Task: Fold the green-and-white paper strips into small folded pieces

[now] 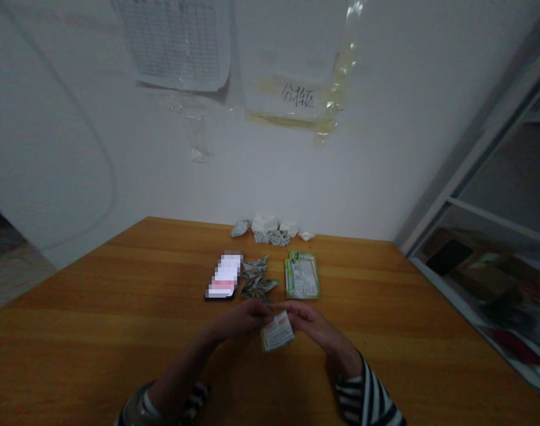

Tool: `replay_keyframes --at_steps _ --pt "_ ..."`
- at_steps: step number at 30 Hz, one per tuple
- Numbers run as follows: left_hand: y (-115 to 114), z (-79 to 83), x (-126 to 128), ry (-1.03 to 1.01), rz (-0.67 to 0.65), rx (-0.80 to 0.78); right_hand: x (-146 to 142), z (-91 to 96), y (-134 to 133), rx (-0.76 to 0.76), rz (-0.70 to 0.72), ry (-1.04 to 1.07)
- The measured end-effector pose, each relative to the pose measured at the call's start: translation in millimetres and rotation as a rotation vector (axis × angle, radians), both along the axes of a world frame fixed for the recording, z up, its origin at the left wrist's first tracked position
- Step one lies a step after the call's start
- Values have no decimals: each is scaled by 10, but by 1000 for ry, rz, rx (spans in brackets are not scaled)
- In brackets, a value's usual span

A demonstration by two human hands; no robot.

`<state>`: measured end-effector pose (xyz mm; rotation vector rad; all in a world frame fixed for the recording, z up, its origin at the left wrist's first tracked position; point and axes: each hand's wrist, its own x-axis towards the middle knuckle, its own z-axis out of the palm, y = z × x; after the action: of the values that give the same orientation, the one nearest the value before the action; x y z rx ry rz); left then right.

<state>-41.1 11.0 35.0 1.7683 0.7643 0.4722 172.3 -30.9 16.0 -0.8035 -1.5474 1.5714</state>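
Observation:
Between my two hands is a small printed packet (277,332), white with green edges and red and dark print, tilted above the table's near middle. My left hand (243,319) pinches its upper left side. At the upper right, the fingers of my right hand (312,324) close on the same packet. Just beyond my hands lies a loose pile of small crumpled packets (257,287). Flat green and white printed packets (302,277) are stacked to the right of that pile. Some fingertips are hidden behind the packet.
A phone (225,275) with a lit, blurred screen lies left of the pile. Along the wall sit crumpled white tissues (264,225) and more crumpled wrappers (279,238). The wooden table (119,296) meets a white wall with taped papers (176,47). A metal-framed shelf (483,219) stands at right.

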Motion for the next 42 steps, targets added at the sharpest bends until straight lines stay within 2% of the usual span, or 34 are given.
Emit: replay_keyframes --at_steps 3,6,9,12,15,19,23,26,32,36,42 --pt "-24 72 -15 53 -108 -75 37 21 -24 18 70 -2" --pt "-17 130 -13 50 -57 -86 36 47 -52 -5 106 29" --pt "0 145 5 -14 55 -105 24 37 -58 -39 99 84" --pt "-4 113 51 -105 174 -135 -15 -12 -37 -59 30 139" --pt "-26 49 110 -133 235 -162 -66 -42 -13 -90 -5 143" --pt "-29 -47 154 -142 262 -152 -87 -26 -9 -82 -69 113" --pt "1 -102 157 -109 284 -40 -60 -58 -12 -48 -103 14" --pt "7 -111 159 -107 311 26 -53 -113 9 23 -260 -41" --pt "-24 -60 180 -226 275 -23 -68 -103 45 250 -464 -91" --pt "-35 -26 197 -257 262 -30 -67 -115 59 203 -606 -29" --pt "-92 -39 258 -251 336 120 -29 -160 102 67 -571 1"
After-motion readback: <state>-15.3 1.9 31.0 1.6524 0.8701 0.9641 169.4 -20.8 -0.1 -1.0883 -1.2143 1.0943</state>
